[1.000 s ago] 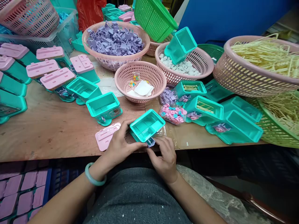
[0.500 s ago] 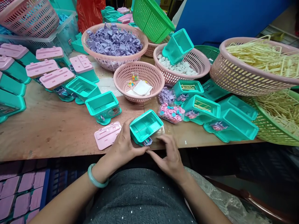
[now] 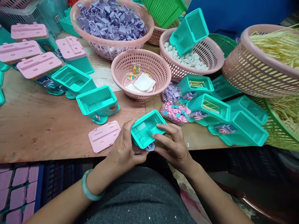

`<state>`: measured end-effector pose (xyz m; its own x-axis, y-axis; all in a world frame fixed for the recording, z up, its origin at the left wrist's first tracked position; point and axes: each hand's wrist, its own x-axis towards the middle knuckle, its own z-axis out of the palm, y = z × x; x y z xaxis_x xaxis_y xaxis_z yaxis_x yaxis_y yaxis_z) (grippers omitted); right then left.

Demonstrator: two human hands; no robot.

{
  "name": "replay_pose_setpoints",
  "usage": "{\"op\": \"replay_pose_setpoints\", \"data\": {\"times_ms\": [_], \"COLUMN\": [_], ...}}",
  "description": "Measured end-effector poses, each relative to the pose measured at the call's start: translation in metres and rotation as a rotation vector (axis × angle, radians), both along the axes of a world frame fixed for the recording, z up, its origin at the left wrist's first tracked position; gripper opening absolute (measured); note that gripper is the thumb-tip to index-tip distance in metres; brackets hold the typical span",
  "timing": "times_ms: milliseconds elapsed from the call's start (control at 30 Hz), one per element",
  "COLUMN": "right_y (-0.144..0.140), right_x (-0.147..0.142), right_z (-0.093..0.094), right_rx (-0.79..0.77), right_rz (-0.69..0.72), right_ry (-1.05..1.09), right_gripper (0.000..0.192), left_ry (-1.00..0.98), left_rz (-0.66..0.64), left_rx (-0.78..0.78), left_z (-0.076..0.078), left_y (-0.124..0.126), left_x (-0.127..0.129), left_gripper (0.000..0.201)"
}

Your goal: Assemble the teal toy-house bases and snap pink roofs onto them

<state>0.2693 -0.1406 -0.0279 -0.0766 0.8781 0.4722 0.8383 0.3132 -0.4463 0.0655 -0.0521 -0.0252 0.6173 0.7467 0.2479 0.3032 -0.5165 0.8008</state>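
Left hand (image 3: 122, 149) gripping teal plastic box (image 3: 146, 129) at 9 o'clock; right hand (image 3: 174, 146), previously below at 6, now clasping its 3 o'clock side, steadying it above wooden table (image 3: 46, 124).

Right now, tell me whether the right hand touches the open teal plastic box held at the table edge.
Touching. The head view shows the right hand with fingers laid over the open teal plastic box.

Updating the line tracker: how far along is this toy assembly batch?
Done: several teal bodies capped with pink lids at far left. In hand: left hand and right hand both grip an open teal box with a purple piece at its lower edge; a loose pink lid lies beside it. Left: uncapped boxes at right, plus a full basket of purple parts.
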Motion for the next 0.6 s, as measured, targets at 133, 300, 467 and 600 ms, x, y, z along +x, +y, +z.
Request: {"op": "replay_pose_setpoints", "data": {"times_ms": [133,300,467,600], "right_y": [-0.001,0.003,0.011,0.02], "right_x": [-0.002,-0.005,-0.008,-0.01], "right_z": [-0.001,0.0,0.005,0.01], "right_rx": [0.002,-0.015,-0.038,-0.064], "right_rz": [-0.03,-0.028,-0.028,-0.026], "right_ry": [0.016,0.046,0.086,0.084], "right_gripper": [0.039,0.042,0.033,0.046], "left_ry": [0.023,0.034,0.018,-0.041], "left_rz": [-0.024,-0.115,-0.139,-0.217], "left_rx": [-0.006,-0.008,0.0,-0.026], "left_z": [0.002,0.001,0.002,0.011], "left_y": [0.004,0.013,0.025,0.038], "left_x": [0.001,-0.003,-0.008,-0.009], "left_gripper": [0.103,0.103,0.1,0.097]}}
